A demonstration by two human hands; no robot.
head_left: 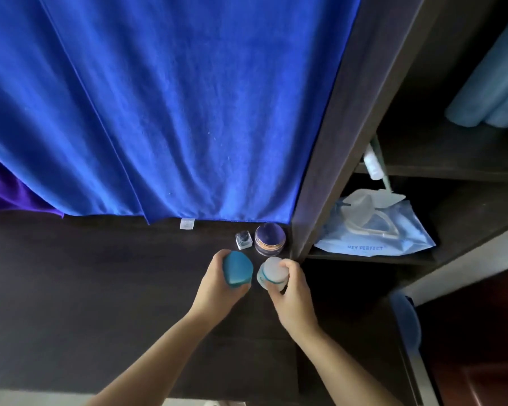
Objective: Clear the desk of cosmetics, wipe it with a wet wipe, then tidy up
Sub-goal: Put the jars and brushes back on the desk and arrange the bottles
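Observation:
On the dark desk (85,288), near its back right corner, my left hand (217,288) grips a teal-capped bottle (237,269) from the left. Beside it my right hand (291,291) holds a frosted white-capped bottle (272,272) from the right. The two bottles stand close together. Just behind them sit a small clear square bottle (243,239) and a round purple-lidded jar (269,239), both untouched against the blue cloth. A blue wet wipe pack (373,235) lies open on the shelf to the right, with a wipe sticking out of it.
A large blue cloth (173,112) hangs over the back of the desk, with purple fabric (12,197) at the left. A dark shelf unit (335,142) rises on the right, holding a white tube (373,165) and pale blue rolls (493,92). A blue object (405,320) sits low right.

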